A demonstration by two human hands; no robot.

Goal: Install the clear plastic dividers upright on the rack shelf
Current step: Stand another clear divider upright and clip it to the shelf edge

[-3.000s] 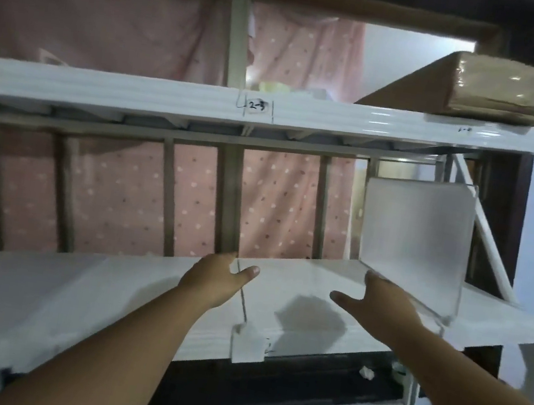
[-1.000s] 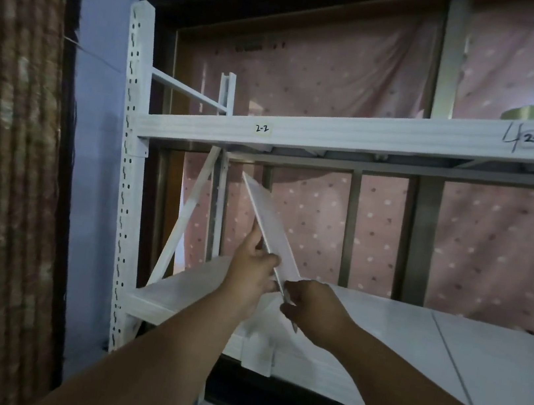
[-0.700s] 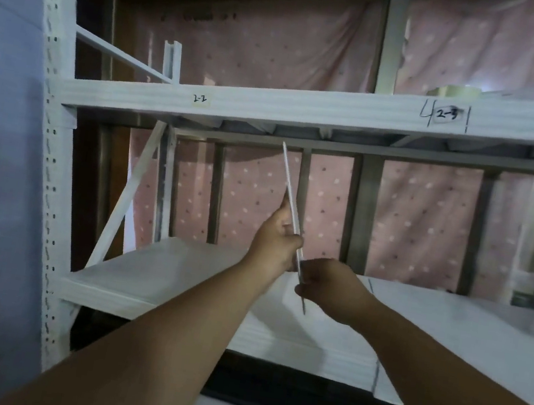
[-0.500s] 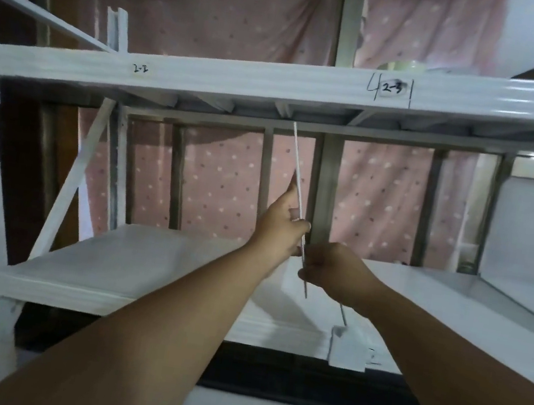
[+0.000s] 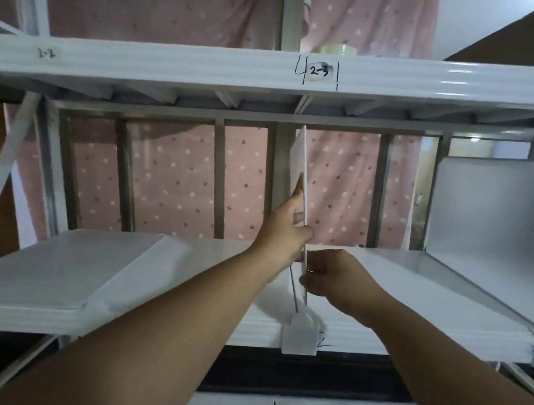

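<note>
Pink dotted cloth hangs behind the white shelf (image 5: 385, 282). Above its middle, both hands hold a divider (image 5: 301, 166) upright, edge-on. Left hand (image 5: 284, 225) fingers lie flat along its side, thumb pinching; right hand (image 5: 334, 278) fingers close on its lower edge. Another divider (image 5: 503, 234) stands to the right.

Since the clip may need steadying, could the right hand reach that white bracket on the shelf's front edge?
Probably yes: the right hand is just above the bracket, nothing between, but it grips the divider.
</note>
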